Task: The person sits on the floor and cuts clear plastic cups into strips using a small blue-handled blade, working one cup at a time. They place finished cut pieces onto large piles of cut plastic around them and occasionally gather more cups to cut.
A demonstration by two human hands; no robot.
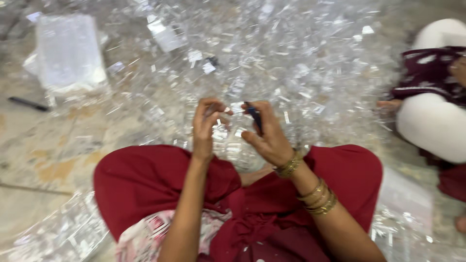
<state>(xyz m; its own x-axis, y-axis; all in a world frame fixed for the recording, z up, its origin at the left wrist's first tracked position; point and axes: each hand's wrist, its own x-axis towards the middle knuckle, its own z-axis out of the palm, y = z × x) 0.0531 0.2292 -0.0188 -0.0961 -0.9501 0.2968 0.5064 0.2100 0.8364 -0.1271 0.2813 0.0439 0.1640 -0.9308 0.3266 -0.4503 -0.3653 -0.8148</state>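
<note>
While the person sits on the floor [43,145] with knees in red cloth [145,184], a small dark tool [253,116] is pinched between thumb and fingers of the right hand [267,136], its grip clenched on it. A small clear plastic piece [228,110] is held at the fingertips of the left hand [206,123], just beside the tool. A heap of clear plastic pieces [291,63] is spread beyond both hands. Another person's knee [432,126] is seen at the right.
</note>
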